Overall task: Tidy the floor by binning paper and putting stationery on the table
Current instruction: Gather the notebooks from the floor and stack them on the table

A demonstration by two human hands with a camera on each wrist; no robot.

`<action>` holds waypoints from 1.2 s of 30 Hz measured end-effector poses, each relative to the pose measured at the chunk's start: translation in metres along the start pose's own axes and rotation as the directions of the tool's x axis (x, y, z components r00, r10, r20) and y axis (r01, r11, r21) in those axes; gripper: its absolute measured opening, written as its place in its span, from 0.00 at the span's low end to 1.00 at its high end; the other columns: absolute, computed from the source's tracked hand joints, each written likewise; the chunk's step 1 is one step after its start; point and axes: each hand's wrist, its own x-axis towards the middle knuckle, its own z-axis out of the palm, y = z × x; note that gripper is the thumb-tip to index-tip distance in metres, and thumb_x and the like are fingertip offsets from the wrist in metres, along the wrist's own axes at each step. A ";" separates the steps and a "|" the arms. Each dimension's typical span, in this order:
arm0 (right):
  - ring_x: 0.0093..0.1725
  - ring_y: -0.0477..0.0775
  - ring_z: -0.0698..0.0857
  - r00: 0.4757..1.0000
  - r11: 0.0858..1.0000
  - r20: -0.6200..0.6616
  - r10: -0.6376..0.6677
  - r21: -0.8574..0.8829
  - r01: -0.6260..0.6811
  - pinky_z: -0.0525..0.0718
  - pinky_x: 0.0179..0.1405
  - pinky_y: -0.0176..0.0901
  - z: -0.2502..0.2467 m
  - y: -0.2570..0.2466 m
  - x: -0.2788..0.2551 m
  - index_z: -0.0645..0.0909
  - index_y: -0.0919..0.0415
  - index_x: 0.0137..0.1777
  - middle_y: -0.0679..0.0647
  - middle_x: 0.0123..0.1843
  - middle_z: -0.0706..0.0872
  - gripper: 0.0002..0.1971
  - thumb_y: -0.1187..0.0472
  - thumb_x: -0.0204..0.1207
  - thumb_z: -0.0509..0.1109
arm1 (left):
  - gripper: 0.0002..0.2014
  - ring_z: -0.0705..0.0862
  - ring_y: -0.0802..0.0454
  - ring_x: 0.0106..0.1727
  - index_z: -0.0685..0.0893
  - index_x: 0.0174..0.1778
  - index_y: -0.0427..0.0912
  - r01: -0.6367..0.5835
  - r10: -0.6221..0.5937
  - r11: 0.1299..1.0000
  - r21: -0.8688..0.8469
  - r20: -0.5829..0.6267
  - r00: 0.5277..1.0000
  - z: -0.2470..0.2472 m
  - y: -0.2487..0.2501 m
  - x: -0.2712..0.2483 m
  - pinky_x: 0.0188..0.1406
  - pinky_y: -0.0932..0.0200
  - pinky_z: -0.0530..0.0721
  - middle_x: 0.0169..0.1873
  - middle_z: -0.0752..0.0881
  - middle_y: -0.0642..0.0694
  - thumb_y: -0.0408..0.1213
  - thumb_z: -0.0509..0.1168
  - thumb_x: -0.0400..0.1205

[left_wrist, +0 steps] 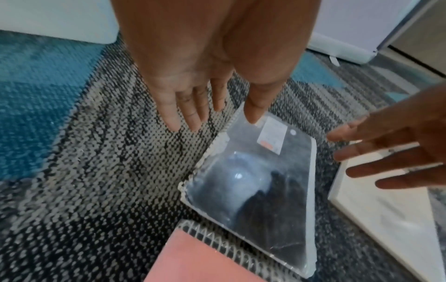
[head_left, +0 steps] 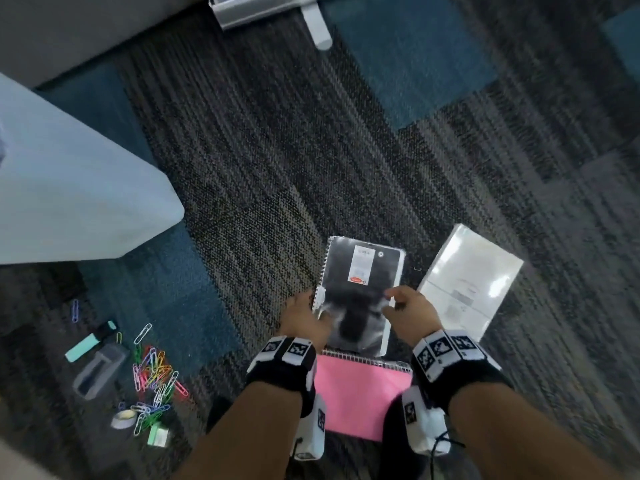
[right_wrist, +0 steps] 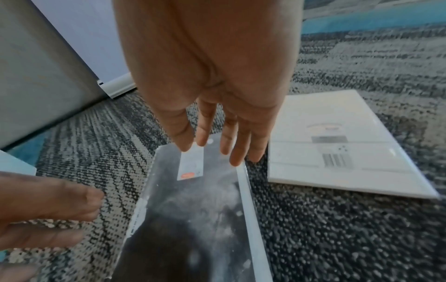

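Note:
A black spiral notebook [head_left: 360, 289] in clear wrap lies on the carpet, its near end resting on a pink spiral notebook [head_left: 360, 400]. My left hand [head_left: 301, 320] is at its spiral edge, fingers straight over the carpet [left_wrist: 217, 106] and thumb above the cover. My right hand [head_left: 408, 310] hovers at the opposite edge with fingers spread [right_wrist: 212, 145]. Neither hand holds anything. In the wrist views the black notebook [left_wrist: 253, 190] [right_wrist: 193, 229] fills the space between the hands.
A white wrapped pad [head_left: 471, 282] lies to the right of the notebooks. At the left are several coloured paper clips [head_left: 156, 375], a mint highlighter [head_left: 90, 341], a grey stapler [head_left: 100, 368], a tape roll [head_left: 124, 419] and a small green box [head_left: 157, 436]. A white table corner [head_left: 69, 188] juts in at the left.

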 end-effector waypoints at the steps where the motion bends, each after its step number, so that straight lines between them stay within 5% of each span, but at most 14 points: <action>1: 0.59 0.57 0.82 1.000 1.000 0.010 0.013 0.015 -0.013 0.74 0.56 0.38 0.007 0.003 0.008 0.79 0.54 0.65 0.59 0.64 0.82 0.17 0.61 0.75 0.68 | 0.29 0.71 0.39 0.73 0.66 0.77 0.41 0.005 -0.005 1.000 0.000 0.008 1.000 0.006 -0.004 0.007 0.72 0.52 0.70 0.72 0.70 0.36 0.40 0.65 0.80; 9: 0.66 0.64 0.78 0.990 0.988 -0.071 0.122 0.103 -0.115 0.75 0.67 0.47 0.040 0.010 0.029 0.61 0.57 0.78 0.64 0.71 0.70 0.32 0.67 0.75 0.68 | 0.41 0.69 0.39 0.74 0.53 0.82 0.37 0.052 -0.052 0.998 -0.030 0.005 0.999 0.045 -0.018 0.030 0.73 0.54 0.67 0.75 0.66 0.35 0.42 0.68 0.78; 15: 0.64 0.59 0.80 0.980 0.959 -0.026 0.198 0.214 -0.188 0.78 0.66 0.50 0.041 0.022 0.033 0.66 0.59 0.76 0.60 0.64 0.81 0.31 0.63 0.72 0.71 | 0.27 0.80 0.37 0.60 0.76 0.65 0.36 0.132 -0.131 0.983 -0.125 0.013 0.991 0.043 -0.027 0.036 0.62 0.51 0.79 0.61 0.79 0.36 0.49 0.71 0.75; 20: 0.61 0.56 0.82 0.990 0.971 0.007 0.142 0.195 -0.141 0.76 0.58 0.42 0.034 0.027 0.024 0.75 0.55 0.70 0.55 0.62 0.84 0.23 0.60 0.75 0.71 | 0.19 0.83 0.41 0.58 0.72 0.64 0.36 -0.002 0.005 0.981 -0.192 0.014 1.000 0.032 -0.018 0.019 0.51 0.60 0.75 0.51 0.83 0.43 0.42 0.65 0.82; 23: 0.62 0.59 0.82 0.985 0.972 -0.097 0.146 0.199 -0.125 0.76 0.57 0.41 0.021 0.031 0.023 0.79 0.58 0.66 0.58 0.62 0.84 0.17 0.63 0.76 0.69 | 0.23 0.81 0.38 0.64 0.68 0.73 0.40 -0.075 0.066 0.973 -0.220 -0.046 0.997 0.030 -0.007 0.012 0.62 0.55 0.76 0.64 0.82 0.37 0.41 0.64 0.83; 26: 0.63 0.61 0.81 0.967 0.969 -0.179 0.178 0.204 -0.141 0.73 0.57 0.39 0.005 0.040 0.029 0.81 0.58 0.62 0.61 0.64 0.82 0.14 0.63 0.77 0.67 | 0.20 0.86 0.36 0.52 0.68 0.68 0.49 -0.140 0.117 0.955 -0.263 -0.102 0.988 0.031 0.001 0.013 0.55 0.44 0.84 0.53 0.87 0.35 0.44 0.63 0.82; 31: 0.64 0.69 0.78 0.895 0.944 -0.307 0.324 0.167 -0.284 0.74 0.67 0.52 -0.021 0.063 0.045 0.72 0.57 0.70 0.64 0.73 0.68 0.21 0.60 0.76 0.66 | 0.13 0.85 0.45 0.42 0.73 0.61 0.46 -0.201 0.147 0.899 -0.388 -0.164 0.975 0.035 0.025 0.020 0.48 0.54 0.83 0.40 0.86 0.48 0.41 0.64 0.82; 36: 0.76 0.71 0.65 0.755 0.805 -0.291 0.588 0.303 -0.510 0.65 0.75 0.61 -0.037 0.093 0.058 0.49 0.57 0.82 0.65 0.80 0.57 0.47 0.49 0.71 0.74 | 0.09 0.84 0.48 0.44 0.75 0.55 0.48 -0.276 0.203 0.832 -0.481 -0.199 0.959 0.047 0.045 0.024 0.49 0.57 0.80 0.42 0.86 0.48 0.36 0.66 0.81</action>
